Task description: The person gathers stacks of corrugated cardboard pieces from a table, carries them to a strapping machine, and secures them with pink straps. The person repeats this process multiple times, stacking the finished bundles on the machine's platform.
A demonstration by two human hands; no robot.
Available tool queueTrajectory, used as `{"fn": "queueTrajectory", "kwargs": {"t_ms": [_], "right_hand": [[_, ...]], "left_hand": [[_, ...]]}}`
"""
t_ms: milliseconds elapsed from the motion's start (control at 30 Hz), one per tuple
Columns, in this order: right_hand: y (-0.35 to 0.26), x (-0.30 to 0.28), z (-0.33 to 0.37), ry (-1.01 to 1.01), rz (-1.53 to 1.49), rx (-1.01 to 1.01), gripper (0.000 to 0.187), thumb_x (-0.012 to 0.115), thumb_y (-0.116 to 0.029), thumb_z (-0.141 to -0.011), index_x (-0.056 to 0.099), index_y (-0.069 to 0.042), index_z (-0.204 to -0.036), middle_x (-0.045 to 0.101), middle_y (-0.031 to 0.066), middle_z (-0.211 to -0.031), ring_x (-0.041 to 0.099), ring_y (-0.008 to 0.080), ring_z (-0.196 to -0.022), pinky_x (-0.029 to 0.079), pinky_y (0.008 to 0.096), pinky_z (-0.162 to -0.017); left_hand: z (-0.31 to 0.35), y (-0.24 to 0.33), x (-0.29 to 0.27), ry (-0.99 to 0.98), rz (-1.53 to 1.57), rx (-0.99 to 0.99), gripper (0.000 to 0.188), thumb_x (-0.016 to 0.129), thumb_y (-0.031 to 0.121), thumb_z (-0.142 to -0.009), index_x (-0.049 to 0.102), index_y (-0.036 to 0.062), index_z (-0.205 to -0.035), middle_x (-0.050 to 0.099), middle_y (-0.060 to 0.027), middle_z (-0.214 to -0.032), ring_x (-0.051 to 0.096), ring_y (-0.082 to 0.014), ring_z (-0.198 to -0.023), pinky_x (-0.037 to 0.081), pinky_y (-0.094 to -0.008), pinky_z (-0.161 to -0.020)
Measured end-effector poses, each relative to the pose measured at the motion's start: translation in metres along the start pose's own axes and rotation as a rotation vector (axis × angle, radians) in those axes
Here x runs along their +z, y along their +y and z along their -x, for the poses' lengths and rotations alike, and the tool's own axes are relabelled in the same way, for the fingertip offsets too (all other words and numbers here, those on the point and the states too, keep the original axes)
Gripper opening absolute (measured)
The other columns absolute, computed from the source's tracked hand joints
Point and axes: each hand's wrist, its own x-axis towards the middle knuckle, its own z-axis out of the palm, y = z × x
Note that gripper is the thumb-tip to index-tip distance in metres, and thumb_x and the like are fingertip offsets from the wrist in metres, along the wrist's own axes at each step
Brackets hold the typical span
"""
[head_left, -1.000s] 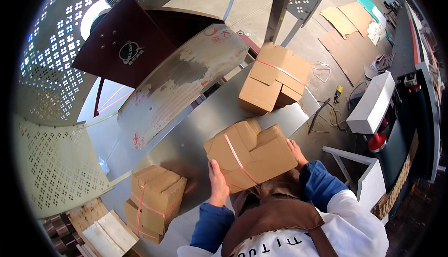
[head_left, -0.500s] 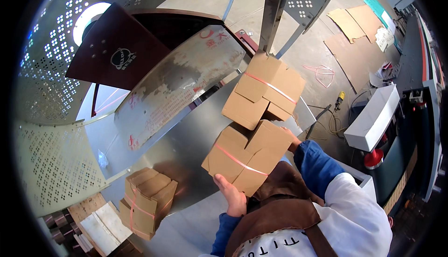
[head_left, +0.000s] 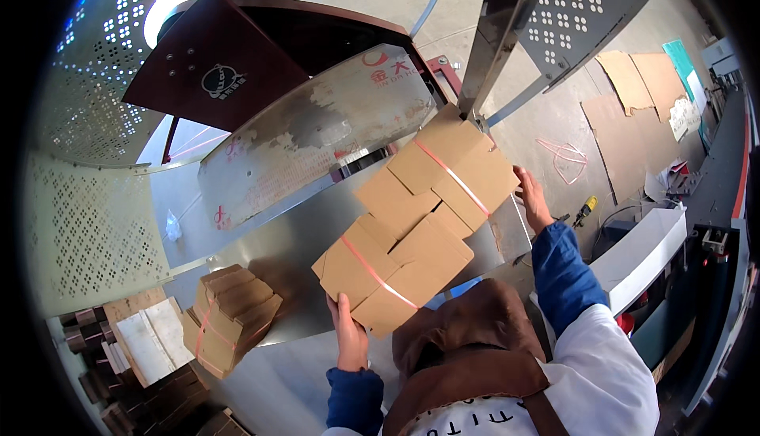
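Note:
Two bundles of folded brown cardboard, each bound with a pink strap, lie against each other on a shiny metal table (head_left: 307,218). My left hand (head_left: 350,342) grips the lower left corner of the near bundle (head_left: 408,274), thumb on its edge and some fingers hidden. At the far bundle (head_left: 451,171), the curled fingers of my right hand (head_left: 536,201) press on the right edge. A third strapped cardboard bundle (head_left: 226,317) stands tilted at the table's left end.
A steel post (head_left: 499,36) rises just behind the far bundle. Beyond the table stands a machine with a dark red cover (head_left: 210,64) and a worn pale panel (head_left: 317,127). A white box-shaped channel (head_left: 643,250) is to the right; cardboard sheets (head_left: 633,139) lie on the floor.
My right hand has moved from the near bundle to the far bundle's right edge. Both bundles have turned slightly, and the near one has shifted left with my left hand.

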Motion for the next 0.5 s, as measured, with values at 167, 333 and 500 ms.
{"fn": "queueTrajectory", "kwargs": {"t_ms": [167, 333, 500], "right_hand": [[-0.013, 0.002, -0.041, -0.535, 0.037, -0.139, 0.049, 0.052, -0.040, -0.099, 0.059, 0.000, -0.127, 0.065, 0.0087, -0.119, 0.056, 0.0174, -0.108, 0.045, 0.0333, -0.093], [0.012, 0.019, -0.050, -0.566, -0.016, 0.021, 0.051, 0.054, -0.036, -0.099, 0.056, 0.004, -0.129, 0.060, 0.0101, -0.129, 0.053, 0.0165, -0.113, 0.045, 0.0334, -0.094], [0.042, 0.104, -0.068, -0.358, -0.374, 0.114, 0.045, 0.053, -0.033, -0.100, 0.056, 0.002, -0.128, 0.059, 0.0056, -0.124, 0.053, 0.0154, -0.112, 0.043, 0.0302, -0.093]], "left_hand": [[-0.016, -0.021, -0.013, -0.031, 0.249, -0.197, 0.063, 0.049, 0.044, -0.099, 0.032, 0.0088, -0.149, 0.044, -0.0110, -0.144, 0.048, -0.0257, -0.129, 0.042, -0.0407, -0.104], [-0.046, -0.003, -0.040, -0.040, 0.182, -0.135, 0.056, 0.048, 0.041, -0.100, 0.037, 0.0097, -0.145, 0.049, -0.0104, -0.137, 0.050, -0.0253, -0.125, 0.044, -0.0395, -0.101], [-0.107, 0.041, -0.074, -0.050, 0.100, -0.056, 0.056, 0.049, 0.041, -0.100, 0.038, 0.0099, -0.145, 0.048, -0.0094, -0.138, 0.050, -0.0245, -0.126, 0.044, -0.0399, -0.101]]}}
